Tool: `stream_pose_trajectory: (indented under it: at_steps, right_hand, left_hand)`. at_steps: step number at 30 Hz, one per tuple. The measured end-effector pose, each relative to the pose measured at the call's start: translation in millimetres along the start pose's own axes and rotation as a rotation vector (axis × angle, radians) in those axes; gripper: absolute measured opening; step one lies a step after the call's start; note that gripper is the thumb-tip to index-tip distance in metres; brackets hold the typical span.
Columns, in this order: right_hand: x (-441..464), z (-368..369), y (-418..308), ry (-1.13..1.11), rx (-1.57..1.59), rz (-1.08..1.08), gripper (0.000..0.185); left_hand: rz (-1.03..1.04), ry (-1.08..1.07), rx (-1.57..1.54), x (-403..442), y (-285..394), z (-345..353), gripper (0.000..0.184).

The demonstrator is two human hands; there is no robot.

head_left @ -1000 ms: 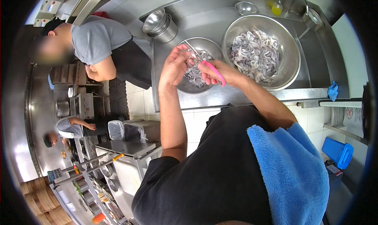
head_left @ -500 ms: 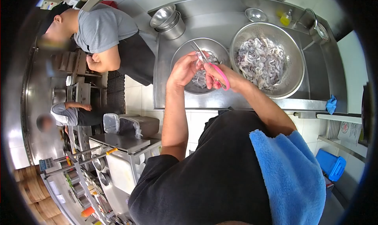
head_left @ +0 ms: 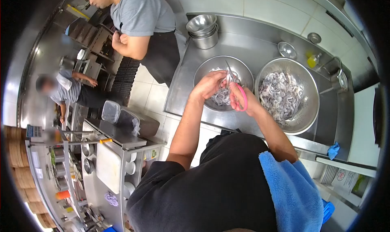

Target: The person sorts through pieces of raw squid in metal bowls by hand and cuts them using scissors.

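Note:
Over a steel bowl (head_left: 199, 71) of grey-white squid-like pieces (head_left: 221, 97), my left hand (head_left: 209, 85) pinches a small pale piece. My right hand (head_left: 245, 101) is wrapped round the pink handles of the scissors (head_left: 243, 98). The scissor blades point away from me, close beside the fingers of my left hand, and look slightly apart. To the right stands a large perforated steel colander (head_left: 310, 110) holding a heap of similar pieces (head_left: 282, 96).
Stacked steel bowls (head_left: 203, 31), a small bowl (head_left: 287, 50), a yellow soap bottle (head_left: 313, 60) and a faucet (head_left: 338, 75) line the sink's back. A blue cloth (head_left: 333, 151) lies at its front edge. Two people (head_left: 142, 17) stand at left, near lined bins (head_left: 134, 120).
The view has turned and shifted, so the sink appears lower and farther right. Both hands stay over the smaller bowl with the piece and scissors. The farther person's arms have moved apart.

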State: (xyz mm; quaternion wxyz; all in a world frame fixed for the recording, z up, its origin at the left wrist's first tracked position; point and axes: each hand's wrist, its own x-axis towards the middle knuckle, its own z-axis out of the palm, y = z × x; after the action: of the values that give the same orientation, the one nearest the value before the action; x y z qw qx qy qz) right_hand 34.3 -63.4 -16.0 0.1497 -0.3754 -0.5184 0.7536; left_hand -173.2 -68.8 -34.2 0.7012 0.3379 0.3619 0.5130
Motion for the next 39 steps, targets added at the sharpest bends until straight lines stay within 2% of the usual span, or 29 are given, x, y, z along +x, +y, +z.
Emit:
stream_pose_trajectory:
  at_steps: [3, 4, 7, 10, 13, 16, 19, 25, 31, 34, 36, 39]
  right_hand:
    - [8.8, 0.6, 5.8, 0.093, 0.044, -0.001, 0.068]
    - [8.6, -0.1, 7.5, 0.118, 0.076, 0.028, 0.066]
    - [12.0, -6.6, 14.7, 0.07, 0.069, 0.035, 0.064]
    - [16.1, -5.7, 18.9, 0.073, 0.132, 0.069, 0.064]
    - [20.4, -4.2, 26.4, 0.087, 0.26, 0.012, 0.061]
    - [27.5, -5.4, 33.5, 0.108, 0.311, 0.073, 0.064]
    - [30.3, -10.3, 38.4, 0.045, 0.348, 0.098, 0.063]
    - [35.8, -14.2, 38.0, 0.028, 0.388, 0.109, 0.061]
    - [59.1, -28.3, 45.9, 0.101, 0.542, 0.151, 0.054]
    - [69.1, -43.9, 53.7, 0.004, 0.531, 0.208, 0.06]
    - [62.9, -36.5, 45.0, -0.107, 0.455, 0.245, 0.069]
    - [40.1, -12.3, 25.0, -0.083, 0.286, 0.328, 0.077]
  left_hand:
    - [-0.028, 0.131, 0.316, 2.7, -2.2, -10.9, 0.025]
    - [-0.016, 0.116, 0.38, 4.0, -5.1, -19.5, 0.022]
    - [-0.031, 0.195, 0.68, -3.7, 11.5, -4.2, 0.028]
    - [0.135, 0.298, 0.969, -4.2, 15.1, -4.4, 0.032]
    - [0.24, 0.354, 1.09, 3.5, 7.0, -15.8, 0.032]
    - [0.136, 0.353, 1.14, 3.9, 13.6, -8.0, 0.028]
    - [0.191, 0.403, 1.214, 13.1, 0.5, -16.2, 0.026]
    - [0.215, 0.342, 1.243, 7.2, -10.0, -8.0, 0.025]
    - [0.165, 0.353, 1.297, -11.3, -6.2, -3.0, 0.025]
    - [0.067, 0.399, 1.29, -16.6, 2.2, -15.4, 0.026]
    - [0.087, 0.424, 1.204, -19.2, 8.6, -21.1, 0.027]
    - [0.064, 0.472, 1.051, -15.3, 12.3, -32.6, 0.031]
